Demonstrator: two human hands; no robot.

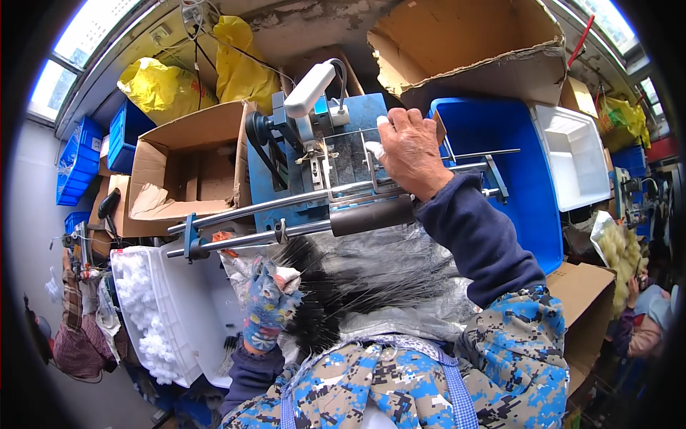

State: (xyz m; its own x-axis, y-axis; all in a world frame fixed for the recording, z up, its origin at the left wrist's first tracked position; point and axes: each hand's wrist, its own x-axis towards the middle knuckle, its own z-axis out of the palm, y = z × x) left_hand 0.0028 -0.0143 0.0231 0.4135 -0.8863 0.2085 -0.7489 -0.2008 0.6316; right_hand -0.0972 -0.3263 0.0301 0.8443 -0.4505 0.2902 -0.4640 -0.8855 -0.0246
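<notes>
My right hand (411,150), with white wrapping on its thumb and a finger, is closed at the right side of a blue bench machine (364,118), beside a thin wire frame (369,161). Its curled fingers hide whatever they hold. Lower left, my left hand (270,300) wears a worn blue patterned covering, and white wrapping shows at its fingertips. It is closed at the edge of a bunch of long black bristles (318,300), and what is in its fingers is unclear. The bristles spread rightward over a clear plastic sheet (407,314) on my lap.
Two metal rods (264,207) with a dark padded roller (371,217) cross before the machine. A cardboard box (189,164) and a white bin of white tufts (146,314) stand left; a blue bin (500,179) stands right. Another person (647,322) sits far right.
</notes>
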